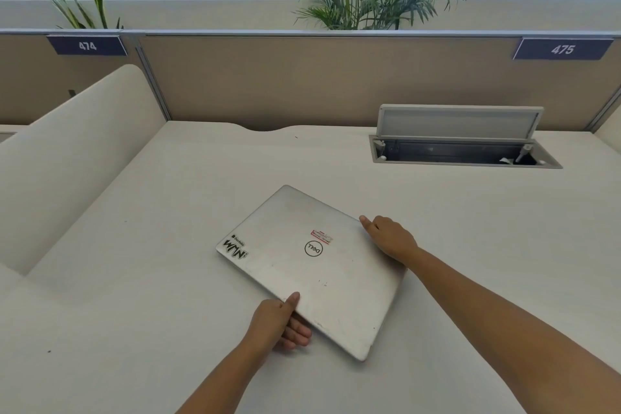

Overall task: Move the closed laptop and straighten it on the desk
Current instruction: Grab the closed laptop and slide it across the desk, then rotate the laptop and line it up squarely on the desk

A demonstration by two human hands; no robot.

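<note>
A closed silver laptop (309, 265) with a round logo and stickers on its lid lies skewed on the pale desk (134, 296), one corner pointing away from me. My left hand (280, 321) grips its near-left edge, thumb on the lid and fingers underneath. My right hand (391, 239) holds the far-right edge, thumb on top of the lid and fingers wrapped over the side.
An open cable box (460, 144) with a raised lid is set into the desk at the back right. A tan partition (302, 77) closes the back, a curved divider (77, 151) the left. Plants stand behind the partition.
</note>
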